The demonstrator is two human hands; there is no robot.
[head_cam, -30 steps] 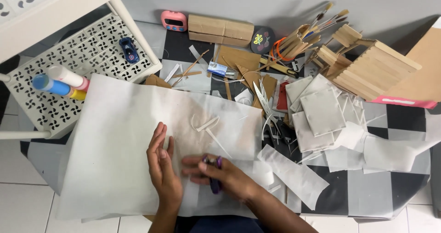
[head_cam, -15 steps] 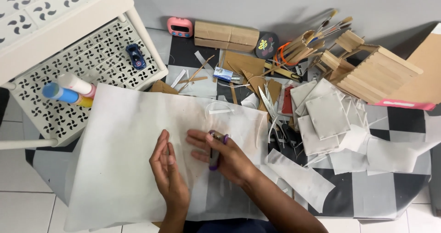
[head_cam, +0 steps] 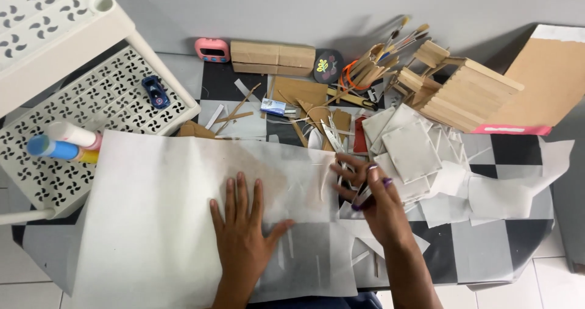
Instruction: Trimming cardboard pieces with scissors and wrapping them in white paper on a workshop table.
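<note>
Paper sheet (head_cam: 170,205) lies under flat left hand (head_cam: 244,236), beside right hand's (head_cam: 372,199) grip.

Both forearms are bare, no sleeves, rings or watch showing on left hand (head_cam: 244,239) or right hand (head_cam: 378,202)

pink timer (head_cam: 211,50) by wall | blue toy car (head_cam: 156,92) on white rack (head_cam: 91,111) | brushes (head_cam: 402,38) | popsicle-stick house (head_cam: 460,92)

The left hand (head_cam: 242,234) lies flat, fingers spread, while the right hand (head_cam: 372,194) is raised, fingers curled.
</note>
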